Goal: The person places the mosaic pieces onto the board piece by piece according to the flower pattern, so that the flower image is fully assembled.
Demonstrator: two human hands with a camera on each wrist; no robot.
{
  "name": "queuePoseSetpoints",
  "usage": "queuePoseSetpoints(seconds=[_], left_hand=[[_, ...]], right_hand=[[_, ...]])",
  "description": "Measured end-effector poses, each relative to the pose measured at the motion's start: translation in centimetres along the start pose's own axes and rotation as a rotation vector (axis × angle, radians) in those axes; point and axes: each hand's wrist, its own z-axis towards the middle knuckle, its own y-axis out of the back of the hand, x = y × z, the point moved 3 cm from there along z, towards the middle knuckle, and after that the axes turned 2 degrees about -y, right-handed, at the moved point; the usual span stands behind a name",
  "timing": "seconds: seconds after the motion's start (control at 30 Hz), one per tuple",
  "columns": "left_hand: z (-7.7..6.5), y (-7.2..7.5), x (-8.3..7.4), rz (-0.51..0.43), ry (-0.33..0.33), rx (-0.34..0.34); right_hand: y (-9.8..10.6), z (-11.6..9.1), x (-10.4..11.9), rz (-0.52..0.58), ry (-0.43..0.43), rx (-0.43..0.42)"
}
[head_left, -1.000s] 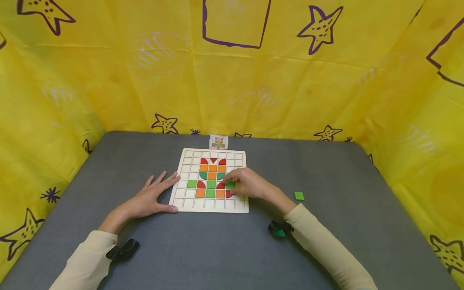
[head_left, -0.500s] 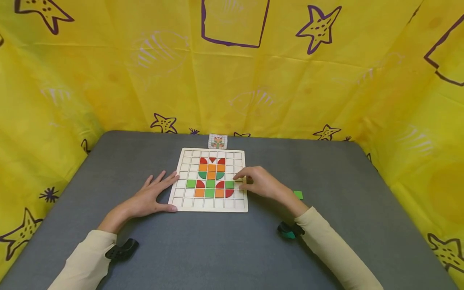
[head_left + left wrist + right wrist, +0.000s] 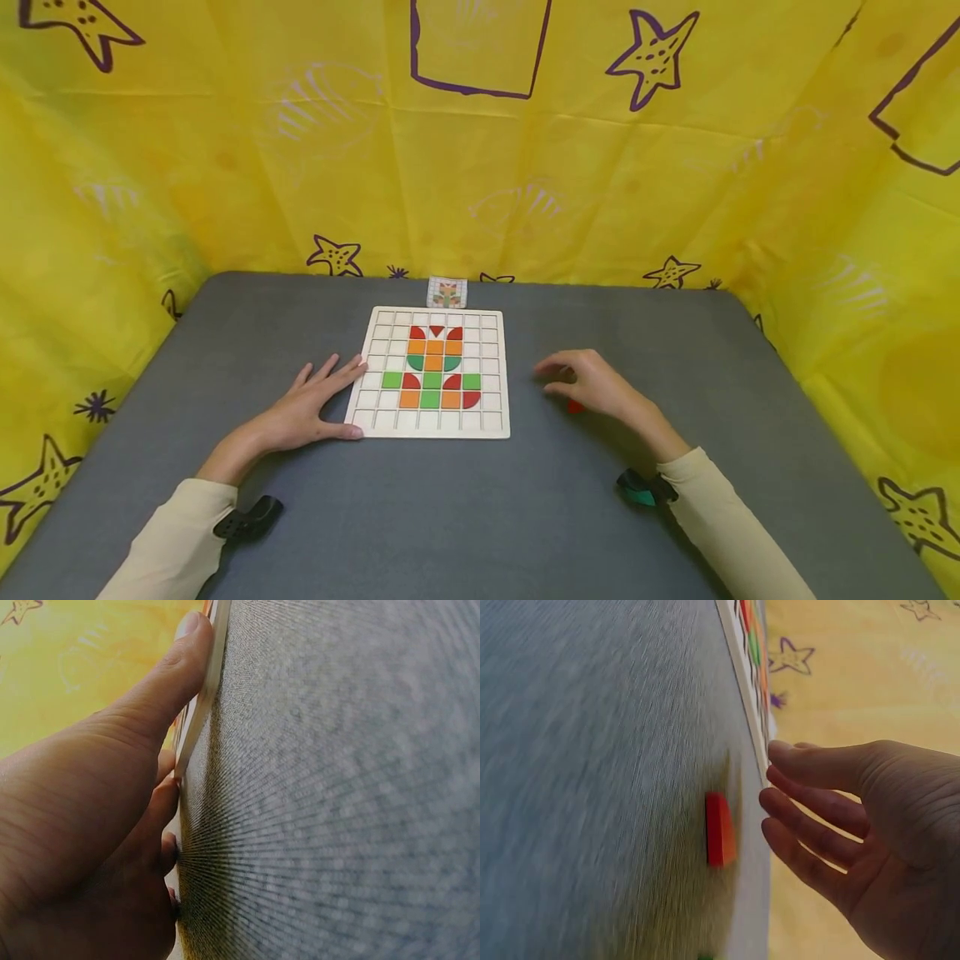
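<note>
A pale gridded board (image 3: 492,414) lies on the table, with red, orange and green tiles (image 3: 432,381) set in its cells. At its left edge, my left hand (image 3: 303,411) rests with fingers spread; in the left wrist view, the thumb (image 3: 185,656) lies along the board's rim. My right hand (image 3: 596,385) hovers over the table to the right of the board, fingers loosely bent, with nothing between them. A red piece (image 3: 574,407) lies just below that hand, partly covered by it. The right wrist view shows the red piece (image 3: 716,829) apart from the fingertips.
Behind the board lies a small printed card (image 3: 447,292) with a similar coloured pattern. The grey table (image 3: 450,517) ends at a yellow curtain (image 3: 480,150) at the back and sides. Black straps (image 3: 251,518) sit at both wrists.
My right hand has left the board's right side and moved right across the table. A red piece now shows under it, and the green tile is now hidden in the head view. My left hand stays put.
</note>
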Motion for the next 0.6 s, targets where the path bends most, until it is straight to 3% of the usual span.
queuePoseSetpoints(seconds=[0.2, 0.37, 0.6], left_hand=[[0.0, -0.1, 0.1, -0.001, 0.006, 0.0], [0.1, -0.2, 0.2, 0.005, 0.004, -0.006], [0.0, -0.2, 0.1, 0.001, 0.002, -0.01]], right_hand=[[1.2, -2.0, -1.2, -0.002, -0.049, -0.038], [1.9, -3.3, -2.0, -0.019, -0.11, -0.015], [1.5, -3.9, -1.8, -0.04, -0.138, -0.007]])
